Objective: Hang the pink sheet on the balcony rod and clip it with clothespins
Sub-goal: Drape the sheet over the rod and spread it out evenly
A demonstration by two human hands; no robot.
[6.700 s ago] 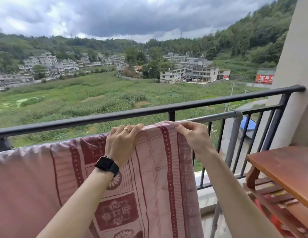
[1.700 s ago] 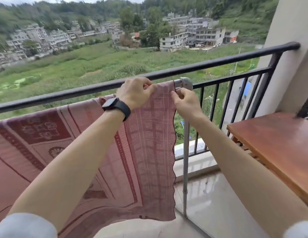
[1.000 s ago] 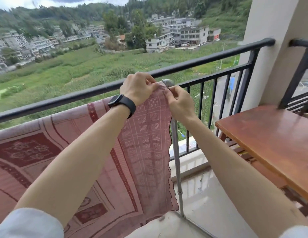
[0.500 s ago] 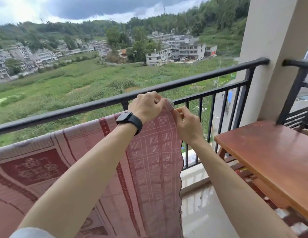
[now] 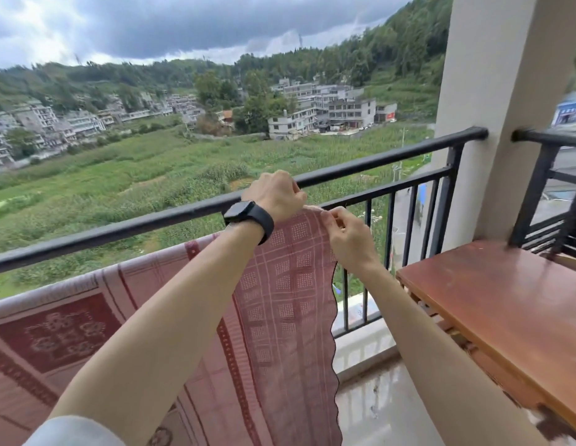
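Both hands meet at the top right corner of the pink sheet: the left hand, with one black watch on its wrist, is curled closed over the upper fold, and the right hand pinches the scalloped edge just beside it, fingertips almost touching the left. One sheet hangs here, draped over a rod that the cloth and the hands hide, just inside the black balcony railing; its patterned length runs away to the left and its right edge drops free toward the wet floor. One wooden bench stands at the right, near the pillar. No clothespin can be made out in either hand. Compared with half a second ago, the grip is the same and the sheet sits in the same spot; the view has shifted a little, so the hands appear slightly further right and the bench closer.
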